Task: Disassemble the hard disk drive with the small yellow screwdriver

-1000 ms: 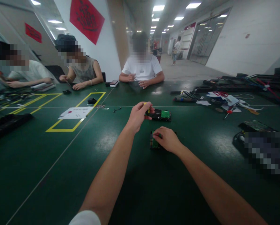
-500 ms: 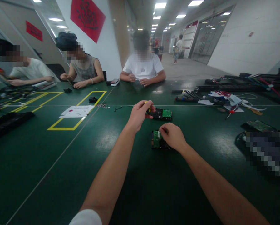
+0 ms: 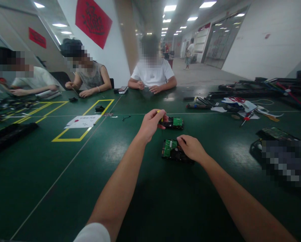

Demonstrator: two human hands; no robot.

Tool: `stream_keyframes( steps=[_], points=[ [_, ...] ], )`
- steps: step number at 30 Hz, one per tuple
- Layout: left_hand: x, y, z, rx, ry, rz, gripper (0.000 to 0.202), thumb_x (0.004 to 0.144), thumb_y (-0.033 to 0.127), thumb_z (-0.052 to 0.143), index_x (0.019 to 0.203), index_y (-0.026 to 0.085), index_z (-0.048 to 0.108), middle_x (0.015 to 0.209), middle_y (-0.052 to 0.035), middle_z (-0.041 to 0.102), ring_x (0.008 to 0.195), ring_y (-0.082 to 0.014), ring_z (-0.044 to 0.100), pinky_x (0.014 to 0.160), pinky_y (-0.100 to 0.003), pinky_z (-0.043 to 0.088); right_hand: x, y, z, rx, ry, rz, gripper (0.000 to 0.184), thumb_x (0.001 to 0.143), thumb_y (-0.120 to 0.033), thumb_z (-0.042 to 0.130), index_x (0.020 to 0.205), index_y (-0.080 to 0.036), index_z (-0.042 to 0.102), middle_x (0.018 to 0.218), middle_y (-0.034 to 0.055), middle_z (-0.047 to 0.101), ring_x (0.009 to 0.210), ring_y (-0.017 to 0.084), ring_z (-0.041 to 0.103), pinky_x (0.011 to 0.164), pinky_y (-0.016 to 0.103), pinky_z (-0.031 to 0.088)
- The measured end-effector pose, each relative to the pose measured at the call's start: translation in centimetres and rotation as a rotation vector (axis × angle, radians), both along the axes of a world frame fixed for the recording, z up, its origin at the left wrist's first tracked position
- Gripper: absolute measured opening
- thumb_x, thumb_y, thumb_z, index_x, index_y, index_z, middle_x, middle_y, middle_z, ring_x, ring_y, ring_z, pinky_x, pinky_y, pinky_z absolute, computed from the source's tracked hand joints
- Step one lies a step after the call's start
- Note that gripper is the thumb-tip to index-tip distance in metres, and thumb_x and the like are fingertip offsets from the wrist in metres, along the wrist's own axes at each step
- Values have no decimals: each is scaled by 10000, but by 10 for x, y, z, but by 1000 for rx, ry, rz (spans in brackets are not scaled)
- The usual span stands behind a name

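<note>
Head: right hand (image 3: 192, 149) slid along drive (image 3: 170, 149).

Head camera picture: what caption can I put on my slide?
Left hand pinches a yellow tool by the far hard drive; right hand rests on the near hard drive.

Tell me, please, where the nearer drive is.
Head view: the nearer drive lies on the table near centre, its right edge under the right hand, with the other drive just behind it.

Green board (image 3: 169, 148), dark green table (image 3: 64, 188)
</note>
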State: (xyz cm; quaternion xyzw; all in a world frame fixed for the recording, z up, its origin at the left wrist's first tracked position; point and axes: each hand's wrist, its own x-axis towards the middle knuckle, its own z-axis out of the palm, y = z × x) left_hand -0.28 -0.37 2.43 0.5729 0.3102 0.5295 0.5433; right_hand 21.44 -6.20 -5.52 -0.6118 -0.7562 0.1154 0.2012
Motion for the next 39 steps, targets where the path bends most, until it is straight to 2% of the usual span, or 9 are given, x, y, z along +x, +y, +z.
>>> stream_keyframes(
  steps=[6, 14, 18, 21, 24, 29, 31, 34, 39],
  points=[
    [15, -12, 3, 70, 58, -87, 312, 958, 491, 660, 1034, 188, 651, 982, -77, 740, 922, -187, 719, 570, -210, 542, 4, -22, 5, -49, -21, -66, 356, 1089, -389, 397, 1059, -208, 702, 1033, 85, 757, 942, 230, 690, 775, 314, 422],
    [29, -23, 3, 187, 95, -43, 309, 1000, 500, 616, 1063, 199, 589, 1000, -76, 758, 918, -179, 721, 626, -225, 541, 0, -35, 0, -79, 48, -60, 343, 1076, -417, 420, 1080, -223, 703, 956, 73, 762, 852, 231, 709, 718, 319, 452],
    [39, -33, -1, 256, 176, -7, 253, 1015, 455, 600, 1077, 210, 584, 981, -59, 746, 894, -179, 707, 680, -256, 539, 5, -35, -4, 190, 165, -132, 332, 1015, -356, 531, 1264, -166, 642, 1197, 160, 724, 1129, 292, 673, 999, 429, 492],
    [47, -45, -4, 364, 295, 43, 185, 993, 394, 647, 1051, 220, 627, 983, -39, 728, 898, -170, 685, 792, -280, 525, 8, -39, -1, 329, 286, -83, 611, 918, -425, 696, 1454, -199, 511, 1424, 170, 623, 1316, 319, 586, 1123, 496, 445],
    [58, -59, -6, 447, 344, -17, 133, 1000, 333, 630, 1093, 238, 641, 1084, -38, 723, 987, -183, 680, 911, -315, 515, 4, -44, 3, 389, 371, -85, 650, 913, -421, 697, 1486, -208, 474, 1453, 162, 610, 1336, 313, 586, 1128, 486, 451],
    [74, -78, -6, 639, 433, -21, 133, 997, 325, 623, 1102, 255, 666, 1230, -78, 688, 1246, -263, 593, 1119, -438, 436, -1, -50, 8, 440, 426, -140, 385, 972, -293, 544, 1347, -220, 589, 1291, 130, 707, 1163, 286, 684, 984, 407, 520],
    [74, -84, -8, 655, 468, -2, 250, 983, 359, 647, 1214, 264, 641, 1347, -96, 635, 1337, -284, 539, 1165, -471, 407, 3, -52, 11, 424, 440, -164, 319, 1004, -309, 499, 1291, -224, 608, 1178, 113, 740, 1040, 266, 713, 898, 374, 533],
    [58, -95, -22, 577, 574, 142, 795, 907, 478, 734, 1552, 229, 341, 1558, -168, 439, 1462, -330, 416, 1217, -529, 355, 15, -51, 16, 323, 413, -251, 246, 1037, -384, 478, 1152, -218, 618, 975, 90, 749, 867, 242, 712, 790, 344, 514],
    [15, -141, -68, 408, 909, 296, 1007, 873, 549, 721, 1612, 194, 137, 1635, -214, 240, 1548, -403, 251, 1229, -626, 313, 32, -39, 13, -120, 477, -271, 207, 1020, -366, 516, 917, -215, 612, 900, 64, 754, 703, 179, 668, 662, 301, 489]
  ],
)
